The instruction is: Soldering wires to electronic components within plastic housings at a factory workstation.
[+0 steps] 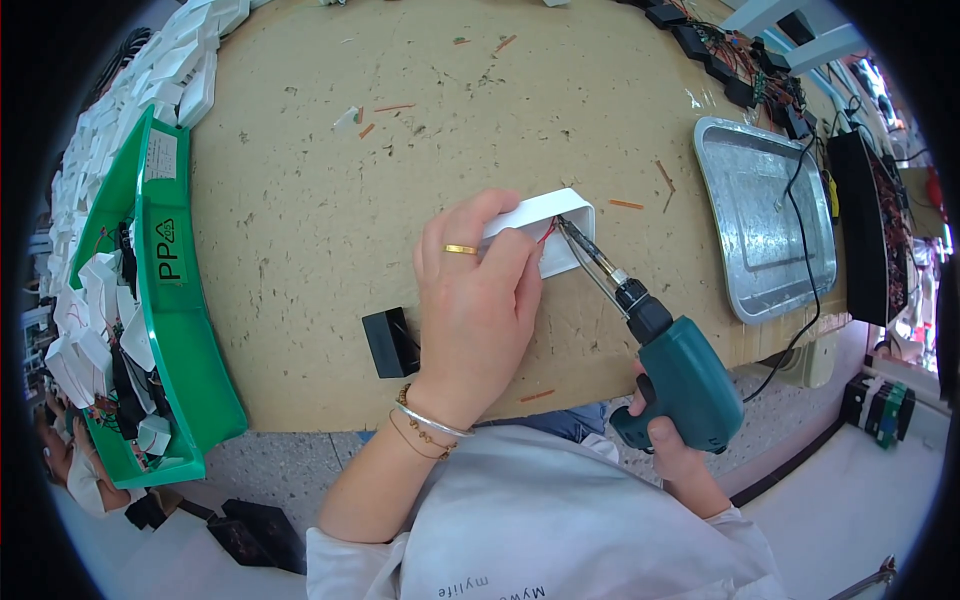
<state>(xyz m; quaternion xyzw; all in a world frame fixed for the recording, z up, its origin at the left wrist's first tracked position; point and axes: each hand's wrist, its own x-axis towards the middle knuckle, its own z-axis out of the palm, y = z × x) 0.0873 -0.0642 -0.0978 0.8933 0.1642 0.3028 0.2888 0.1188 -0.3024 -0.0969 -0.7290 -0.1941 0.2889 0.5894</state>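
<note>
My left hand is closed around an open white plastic housing, tilted above the middle of the table. A ring and bracelets are on this hand and wrist. Red wires show inside the housing. In my right hand is a dark green pistol-shaped soldering gun; my fingers wrap its handle near the table's front edge. Its thin metal tip, with a slim tube alongside, reaches into the housing by the wires. The exact contact at the tip is too small to tell. Beside my left wrist lies a small black box.
A green bin with white housings and wires stands at the left, near a pile of white housings. At the right is a metal tray with a black cable across it. Black parts with wires lie far right.
</note>
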